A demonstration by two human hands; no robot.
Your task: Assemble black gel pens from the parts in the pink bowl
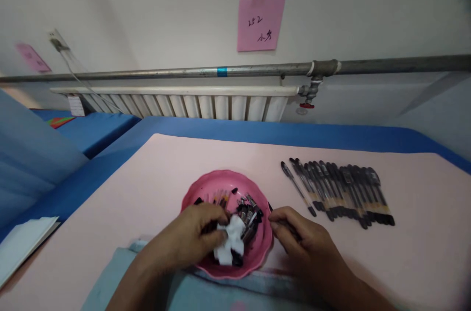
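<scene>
A pink bowl (265, 247) with a wavy rim holds black pen caps, clear pen parts (222, 199) and a crumpled white tissue (235, 240). My left hand (195, 232) reaches into it from the left, thumb and index finger curved and apart beside the tissue; its other fingers are partly hidden. At the bowl's right rim my right hand (305, 240) is closed around a dark pen (271, 208), mostly covered by the fingers. To the right lies a row of clear pens with black caps (338, 188), side by side.
A pale pink sheet (158, 173) covers the blue table (228, 129). Light blue cloth (221, 294) lies at the near edge, white papers (25, 245) at the left. Behind the table are a white radiator (206, 105) and a metal pipe (176, 73) with a red valve (306, 105).
</scene>
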